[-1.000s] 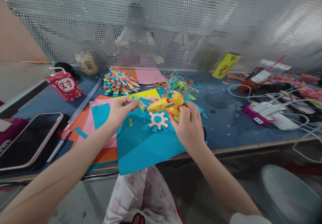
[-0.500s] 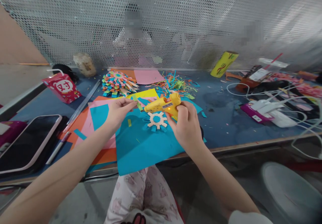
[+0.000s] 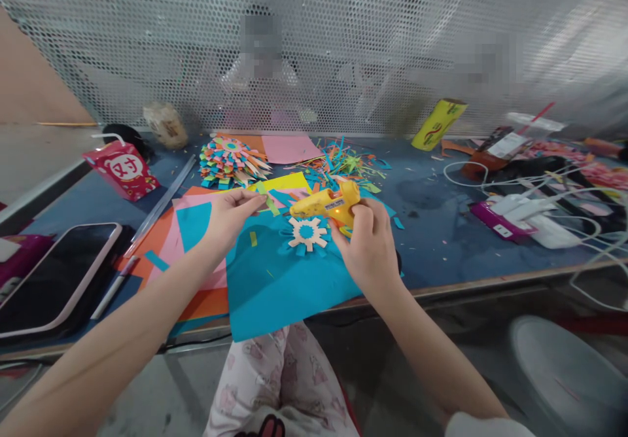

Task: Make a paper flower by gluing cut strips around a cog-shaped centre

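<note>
Left hand (image 3: 229,218) pinches the strip (image 3: 271,205) near one end — light, floppy, I'd guess; right hand (image 3: 369,241), opposite, wraps the glue gun (image 3: 318,204) — stiff, likely heavier, best gripped at the rear.

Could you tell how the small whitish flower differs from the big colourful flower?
The small flower is whitish and blue; the colourful flower mixes orange, green, pink and blue.
The small flower looks thin, with few petals; the colourful flower is thick, with many.
The small flower lies on the blue sheet; the colourful flower is farther back.
Both have petals around a centre.
</note>
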The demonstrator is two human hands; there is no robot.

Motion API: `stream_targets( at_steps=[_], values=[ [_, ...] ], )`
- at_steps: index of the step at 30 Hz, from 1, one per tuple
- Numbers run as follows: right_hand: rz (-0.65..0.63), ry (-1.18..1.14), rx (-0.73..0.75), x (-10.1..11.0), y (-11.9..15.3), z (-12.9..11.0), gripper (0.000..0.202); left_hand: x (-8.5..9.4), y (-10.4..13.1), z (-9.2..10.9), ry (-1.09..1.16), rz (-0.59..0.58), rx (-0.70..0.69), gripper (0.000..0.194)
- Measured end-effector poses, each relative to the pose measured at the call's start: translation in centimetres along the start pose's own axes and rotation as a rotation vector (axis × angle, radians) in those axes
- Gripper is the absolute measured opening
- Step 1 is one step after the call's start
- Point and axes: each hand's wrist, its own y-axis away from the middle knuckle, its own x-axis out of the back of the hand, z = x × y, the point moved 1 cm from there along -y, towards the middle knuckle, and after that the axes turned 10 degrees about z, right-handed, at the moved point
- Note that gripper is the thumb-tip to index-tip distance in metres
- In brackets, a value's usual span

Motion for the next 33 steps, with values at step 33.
stream_targets(
  at_steps=[33],
  values=[
    [0.019,-0.195,-0.147,-0.2,0.2,-1.2,0.028,-0.1,0.4,0.3,0.049,0.055,-0.041,0.024]
  ],
)
